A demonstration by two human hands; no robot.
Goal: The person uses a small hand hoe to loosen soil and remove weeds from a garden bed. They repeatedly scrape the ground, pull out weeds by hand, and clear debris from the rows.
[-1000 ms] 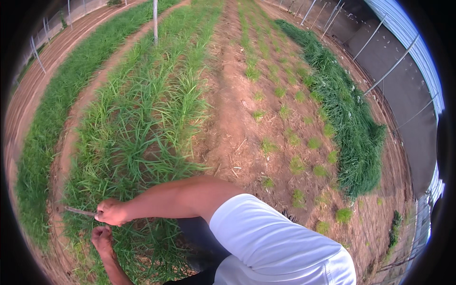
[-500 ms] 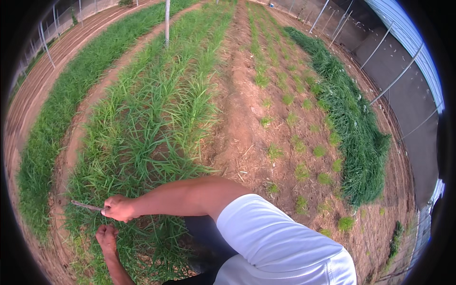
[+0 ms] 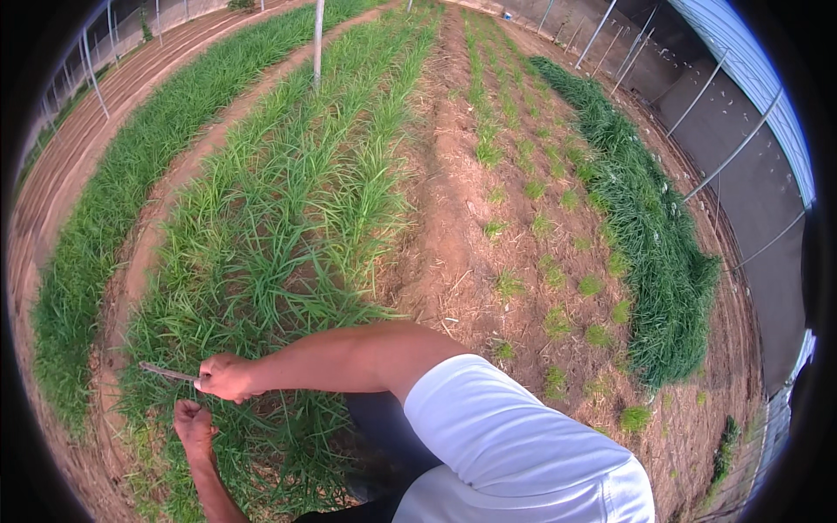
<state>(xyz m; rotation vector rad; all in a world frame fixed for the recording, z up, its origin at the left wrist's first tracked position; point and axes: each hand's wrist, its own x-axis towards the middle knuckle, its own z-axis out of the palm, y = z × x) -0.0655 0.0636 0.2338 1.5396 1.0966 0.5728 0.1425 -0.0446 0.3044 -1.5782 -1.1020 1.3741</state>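
My right hand [image 3: 226,377], at the end of an arm in a white sleeve, is closed round a narrow, greyish-brown, blade-like tool [image 3: 166,371] that points out to the left. Just below it, my left hand [image 3: 194,424] is curled with its fingers pressed together. Whatever those fingers hold, if anything, is too small to make out. Both hands are apart, low over a bed of long-leaved green plants [image 3: 270,253]. Leaves surround them, and the plants' bases near the hands are hidden.
Cut greens lie in a long dark-green heap [image 3: 658,261] at the right. Between it and the standing bed, short green stubs [image 3: 558,322] dot the brown soil [image 3: 436,235]. A pole [image 3: 318,44] rises ahead; slanted poles [image 3: 741,144] line the right wall.
The whole view has shifted slightly. My left hand has turned a little, its thumb now showing to the right. The tool stays in my right hand.
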